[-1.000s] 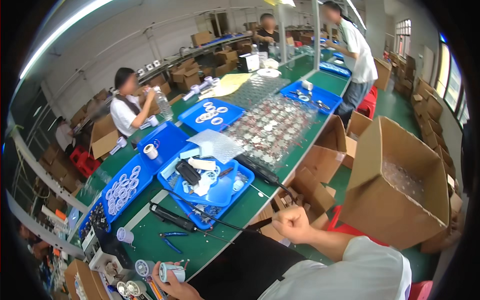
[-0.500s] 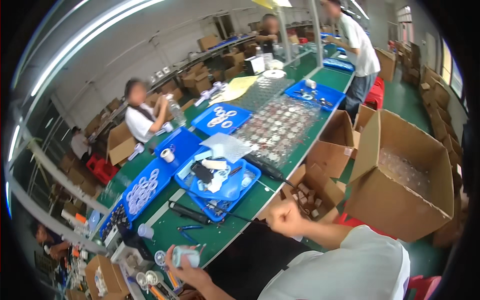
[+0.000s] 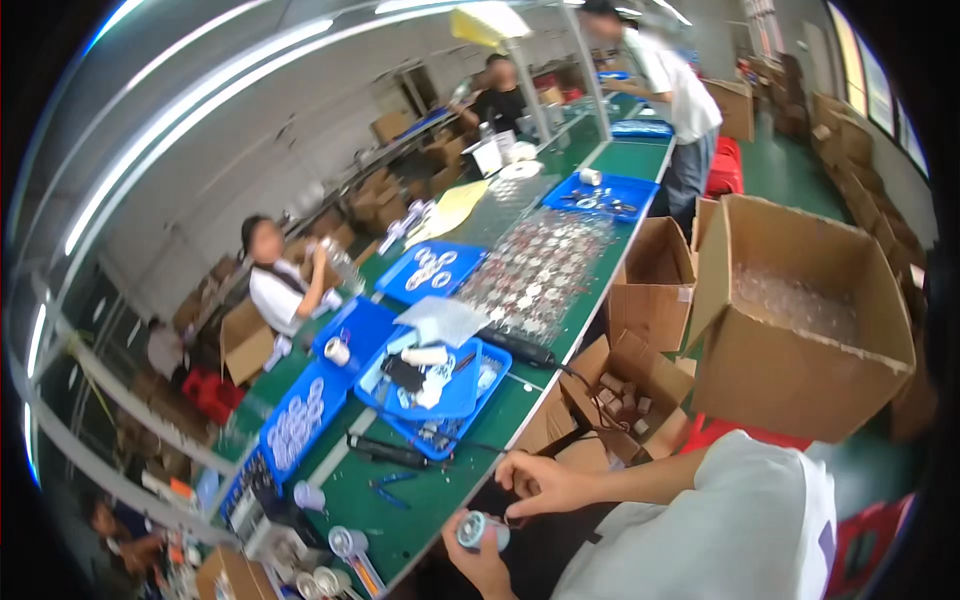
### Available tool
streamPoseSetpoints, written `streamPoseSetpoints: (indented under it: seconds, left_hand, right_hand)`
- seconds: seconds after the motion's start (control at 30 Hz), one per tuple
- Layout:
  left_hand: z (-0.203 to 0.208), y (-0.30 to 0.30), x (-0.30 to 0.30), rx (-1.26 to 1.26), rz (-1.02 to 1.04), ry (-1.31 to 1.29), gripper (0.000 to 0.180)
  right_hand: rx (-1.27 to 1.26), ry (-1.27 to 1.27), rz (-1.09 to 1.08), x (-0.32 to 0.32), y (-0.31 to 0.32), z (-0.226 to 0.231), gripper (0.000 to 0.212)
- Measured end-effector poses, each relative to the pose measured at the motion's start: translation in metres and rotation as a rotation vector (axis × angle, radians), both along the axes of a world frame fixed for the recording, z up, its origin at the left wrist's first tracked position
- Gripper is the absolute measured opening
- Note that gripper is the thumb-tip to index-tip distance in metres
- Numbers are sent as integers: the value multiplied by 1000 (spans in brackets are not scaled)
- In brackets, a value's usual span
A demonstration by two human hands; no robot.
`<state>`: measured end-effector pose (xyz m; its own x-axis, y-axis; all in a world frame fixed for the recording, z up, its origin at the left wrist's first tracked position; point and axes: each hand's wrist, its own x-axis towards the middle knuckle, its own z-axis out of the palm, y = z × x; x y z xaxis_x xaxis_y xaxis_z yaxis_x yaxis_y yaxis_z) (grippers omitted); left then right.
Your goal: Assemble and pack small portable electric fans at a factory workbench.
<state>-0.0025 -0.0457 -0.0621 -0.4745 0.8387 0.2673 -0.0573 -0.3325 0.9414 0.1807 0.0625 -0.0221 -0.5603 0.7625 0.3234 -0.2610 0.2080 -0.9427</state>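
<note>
Held in left hand (image 3: pixel 484 572), beside near edge of green table (image 3: pixel 428 508): pale blue cylindrical part (image 3: pixel 487 532), seemingly in progress, not set down. Close by: right hand (image 3: pixel 548 487), half-curled; cannot tell whether holding anything. On tabletop: whitish cylinder (image 3: pixel 308 497), out of hand; blue pliers (image 3: pixel 386 494), unused. Beyond: white rings (image 3: pixel 293 428), loose, unfitted; farther, many pale discs (image 3: pixel 540 265).

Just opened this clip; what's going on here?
The person's left hand holds a small light-blue cylindrical part. The right hand is close beside it; whether it grips anything is unclear. Blue-handled pliers and a black tool lie on the green table. Across it, a co-worker holds a clear bottle.
</note>
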Motion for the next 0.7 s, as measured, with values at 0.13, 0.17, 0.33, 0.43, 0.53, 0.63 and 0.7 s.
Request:
streamPoseSetpoints:
  seconds: [0.13,0.17,0.33,0.43,0.53,0.63,0.7]
  left_hand:
    - [-2,8,18,-107,-51,199,47]
    - [-2,11,23,-72,-49,215,49]
    - [12,-3,18,-113,33,109,44]
    - [13,-4,14,-90,19,123,43]
    - [14,-3,11,-83,5,79,43]
    - [7,0,7,-56,44,141,48]
    - [11,-3,14,-57,23,115,45]
  right_hand:
    - [250,-276,113,15,-1,-2,29]
    - [209,-234,138,16,-3,-9,26]
    - [164,-170,298,-9,-7,-8,17]
    - [195,-242,292,-6,-9,-2,15]
    - [149,-217,267,-11,-13,-5,15]
    - [158,-220,233,-11,-13,-8,16]
    - [151,-250,234,-8,-13,-4,16]
